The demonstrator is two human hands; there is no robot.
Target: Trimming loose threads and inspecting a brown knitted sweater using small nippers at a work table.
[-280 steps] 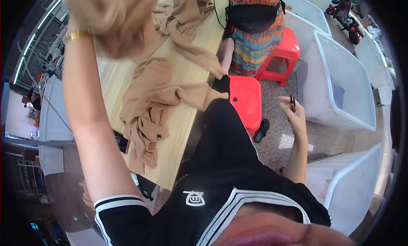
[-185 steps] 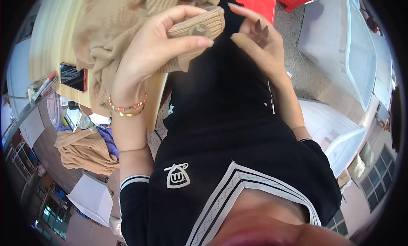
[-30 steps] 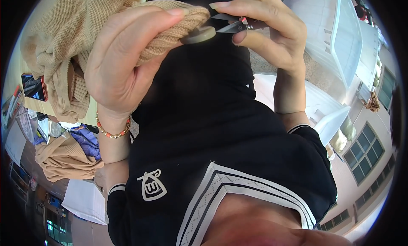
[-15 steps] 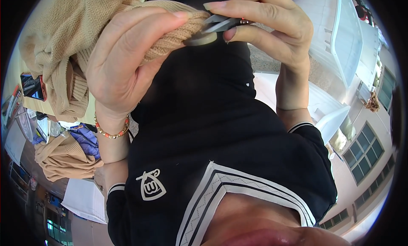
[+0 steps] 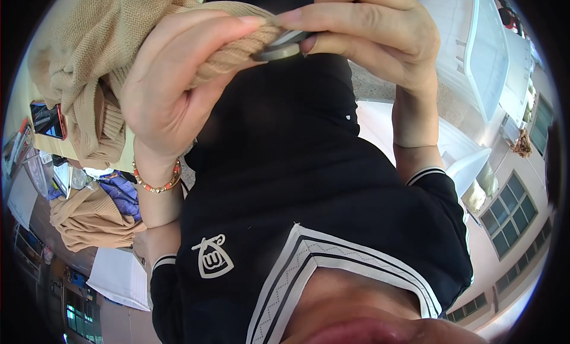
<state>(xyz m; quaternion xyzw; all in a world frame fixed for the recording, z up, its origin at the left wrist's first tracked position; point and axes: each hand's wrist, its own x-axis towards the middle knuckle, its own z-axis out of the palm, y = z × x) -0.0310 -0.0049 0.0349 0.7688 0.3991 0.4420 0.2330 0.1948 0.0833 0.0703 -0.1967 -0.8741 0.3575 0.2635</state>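
Observation:
My left hand (image 5: 178,77) is closed on the ribbed edge of a tan knitted garment (image 5: 240,50), pinching it between thumb and fingers. At that edge sits a flat, round, greyish disc (image 5: 278,52) that looks like a button. My right hand (image 5: 374,35) pinches small thread snips (image 5: 292,36) between thumb and fingers. Their grey blades lie just above the disc, close against the ribbing, and the tips are hard to make out. More of the garment hangs to the left of my left hand.
At the left, a phone (image 5: 48,120) lies on a light wooden table (image 5: 110,160). Below it are a folded tan garment (image 5: 95,219) and a purple cloth (image 5: 120,195). Translucent plastic bins (image 5: 457,77) stand at the right. A white box (image 5: 120,278) is at the lower left.
My right hand has moved slightly left with the snips, bringing its fingers and the blades nearer the ribbed edge. My left hand keeps its hold in nearly the same place.

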